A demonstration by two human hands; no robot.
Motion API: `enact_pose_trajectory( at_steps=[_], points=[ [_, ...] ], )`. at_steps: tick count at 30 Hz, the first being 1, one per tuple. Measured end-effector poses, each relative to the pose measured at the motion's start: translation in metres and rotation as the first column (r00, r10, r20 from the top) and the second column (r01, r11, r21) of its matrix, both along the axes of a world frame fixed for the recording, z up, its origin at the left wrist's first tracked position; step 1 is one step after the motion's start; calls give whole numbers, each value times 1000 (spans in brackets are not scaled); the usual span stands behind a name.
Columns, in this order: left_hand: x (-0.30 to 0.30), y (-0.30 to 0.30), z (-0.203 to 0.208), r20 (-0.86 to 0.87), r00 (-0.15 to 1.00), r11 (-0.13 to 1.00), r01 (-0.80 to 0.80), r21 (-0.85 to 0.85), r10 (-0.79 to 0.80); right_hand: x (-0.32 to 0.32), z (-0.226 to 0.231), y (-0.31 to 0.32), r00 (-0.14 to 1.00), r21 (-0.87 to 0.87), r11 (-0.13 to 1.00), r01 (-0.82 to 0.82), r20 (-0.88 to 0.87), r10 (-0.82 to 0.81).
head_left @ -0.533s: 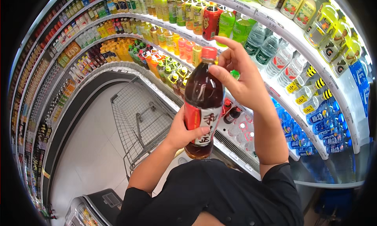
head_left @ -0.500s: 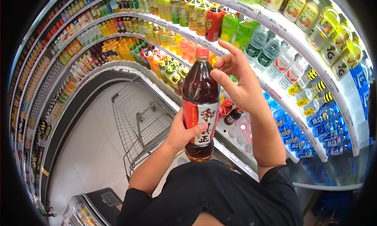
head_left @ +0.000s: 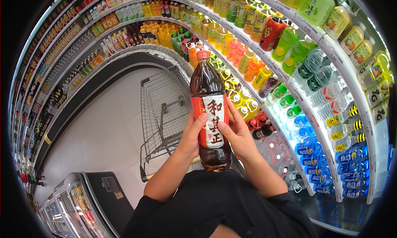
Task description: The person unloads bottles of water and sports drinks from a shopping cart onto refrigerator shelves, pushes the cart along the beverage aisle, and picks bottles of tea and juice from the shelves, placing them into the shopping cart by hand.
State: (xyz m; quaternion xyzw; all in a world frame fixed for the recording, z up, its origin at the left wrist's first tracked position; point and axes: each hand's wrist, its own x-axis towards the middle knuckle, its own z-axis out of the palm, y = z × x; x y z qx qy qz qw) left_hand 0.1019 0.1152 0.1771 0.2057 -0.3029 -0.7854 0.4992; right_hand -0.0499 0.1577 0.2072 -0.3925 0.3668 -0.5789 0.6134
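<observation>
A large bottle of dark brown drink (head_left: 209,82) with a red cap and a red and white label stands nearly upright in front of my body. My left hand (head_left: 193,132) grips its left side, the thumb lying on the label. Around the right side is my right hand (head_left: 239,134), its thumb also pressed on the label. Both hands are closed on the bottle at label height; the fingers behind it are partly hidden.
An empty wire shopping cart (head_left: 163,109) stands on the tiled floor (head_left: 105,118) just beyond my left arm. Curved shelves (head_left: 285,78) full of drink bottles run from my right round to the far left. A glass-topped display case (head_left: 84,200) is at the lower left.
My right hand has come down from beside the bottle's neck and now holds its right side. The view has turned, so the cart and shelves appear shifted to the right.
</observation>
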Motion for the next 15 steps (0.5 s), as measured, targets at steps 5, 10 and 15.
enact_pose_trajectory(
  at_steps=[5,10,15],
  points=[
    [8,7,-2,26,1000,1000,-9,-21,10,12,-8,7,996,1,1000,22,86,-22],
    [13,12,-1,61,998,999,-24,-38,26,16,-6,11,991,-4,999,53,124,-52],
    [10,12,1,64,994,994,-88,-67,92,15,-7,9,990,-26,998,48,134,-44]
  ],
)
